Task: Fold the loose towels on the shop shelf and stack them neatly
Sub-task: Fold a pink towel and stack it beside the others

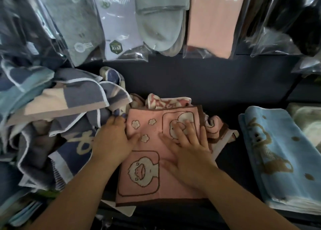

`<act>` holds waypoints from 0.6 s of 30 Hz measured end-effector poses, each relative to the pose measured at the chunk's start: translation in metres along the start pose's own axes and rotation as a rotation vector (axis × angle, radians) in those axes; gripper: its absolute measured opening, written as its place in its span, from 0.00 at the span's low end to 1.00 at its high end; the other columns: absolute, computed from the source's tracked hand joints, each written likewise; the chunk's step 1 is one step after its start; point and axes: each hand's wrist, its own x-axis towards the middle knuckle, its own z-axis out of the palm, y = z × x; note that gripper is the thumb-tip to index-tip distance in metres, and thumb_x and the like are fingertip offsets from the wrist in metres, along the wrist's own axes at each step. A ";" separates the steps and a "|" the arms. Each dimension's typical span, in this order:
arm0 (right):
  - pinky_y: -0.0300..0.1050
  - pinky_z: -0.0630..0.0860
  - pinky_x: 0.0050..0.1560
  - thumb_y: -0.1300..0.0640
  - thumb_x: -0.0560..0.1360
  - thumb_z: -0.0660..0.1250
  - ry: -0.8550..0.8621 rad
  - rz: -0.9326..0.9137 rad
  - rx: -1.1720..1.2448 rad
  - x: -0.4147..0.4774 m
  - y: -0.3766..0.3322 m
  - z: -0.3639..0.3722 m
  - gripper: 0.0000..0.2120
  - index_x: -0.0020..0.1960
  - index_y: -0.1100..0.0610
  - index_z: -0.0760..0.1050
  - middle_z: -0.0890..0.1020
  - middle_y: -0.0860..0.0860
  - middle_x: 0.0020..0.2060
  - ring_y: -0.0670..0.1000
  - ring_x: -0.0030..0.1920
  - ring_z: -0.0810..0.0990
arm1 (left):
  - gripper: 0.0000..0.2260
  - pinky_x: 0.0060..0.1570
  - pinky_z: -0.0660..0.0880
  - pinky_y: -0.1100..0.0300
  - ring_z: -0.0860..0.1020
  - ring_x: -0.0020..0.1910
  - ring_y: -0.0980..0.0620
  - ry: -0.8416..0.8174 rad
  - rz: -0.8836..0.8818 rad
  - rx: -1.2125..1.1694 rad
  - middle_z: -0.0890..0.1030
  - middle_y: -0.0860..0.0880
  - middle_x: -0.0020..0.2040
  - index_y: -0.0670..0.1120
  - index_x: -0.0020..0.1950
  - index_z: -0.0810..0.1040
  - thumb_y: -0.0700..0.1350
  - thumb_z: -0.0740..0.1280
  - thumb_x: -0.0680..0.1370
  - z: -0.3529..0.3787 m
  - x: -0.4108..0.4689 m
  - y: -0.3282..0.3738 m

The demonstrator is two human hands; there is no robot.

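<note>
Bags, back row: clear plastic, hanging over the shelf (208, 84). From the left they hold grey socks (78, 21), white socks (118, 25) with a green label, pale slippers (159, 21) and a peach cloth (213, 21). The bags at the far right hold something dark that I cannot make out.
Pile (57, 97): loose blue, grey and cream towels, heaped unfolded at the left of the shelf. They spill up to the pink towel's left edge.
Left hand (112, 139): lies along the left edge of the pink towel with the thumb spread onto the cloth. The fingertips are bent down at the far-left corner, against the pile. I cannot tell whether they pinch the edge.
Pink towel (152, 146): folded flat at the shelf's middle front, brown-bordered, with duck pictures facing up.
Crumpled towels (166, 101): pink and white, poking out from behind and beside the pink towel's right edge.
Right hand (189, 148): palm down on the right half of the pink towel, fingers straight and spread, pressing and holding nothing.
Hands: apart, both on the same towel.
Blue towels (271, 157): a neat folded stack at the right, apart from the pink towel.
Green towel (309, 122): folded, just beyond the blue stack, at the frame edge.
</note>
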 end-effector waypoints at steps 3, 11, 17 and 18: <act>0.69 0.28 0.73 0.23 0.76 0.41 0.032 0.008 0.003 -0.002 0.003 0.012 0.36 0.76 0.32 0.27 0.24 0.47 0.76 0.58 0.73 0.18 | 0.24 0.49 0.76 0.49 0.79 0.52 0.41 0.005 0.007 -0.025 0.76 0.45 0.59 0.48 0.62 0.74 0.60 0.73 0.73 0.002 0.002 0.001; 0.69 0.29 0.74 0.19 0.72 0.41 0.038 0.014 0.019 -0.004 0.004 0.013 0.40 0.77 0.33 0.29 0.24 0.47 0.76 0.57 0.73 0.18 | 0.15 0.34 0.69 0.55 0.73 0.34 0.50 0.026 0.017 -0.321 0.73 0.53 0.36 0.50 0.34 0.69 0.48 0.73 0.75 0.000 0.002 0.000; 0.69 0.29 0.74 0.16 0.69 0.43 0.012 0.015 0.041 -0.003 0.004 0.012 0.46 0.79 0.34 0.32 0.22 0.46 0.75 0.56 0.72 0.17 | 0.03 0.44 0.79 0.55 0.83 0.44 0.55 -0.146 -0.182 -0.830 0.84 0.54 0.45 0.53 0.49 0.80 0.49 0.66 0.81 -0.018 -0.011 0.011; 0.68 0.28 0.74 0.16 0.68 0.43 -0.002 0.016 0.038 -0.003 0.004 0.011 0.47 0.78 0.34 0.31 0.21 0.45 0.75 0.56 0.72 0.16 | 0.03 0.45 0.80 0.56 0.84 0.44 0.56 -0.178 -0.192 -0.854 0.85 0.54 0.47 0.54 0.52 0.80 0.49 0.68 0.80 -0.020 -0.014 0.012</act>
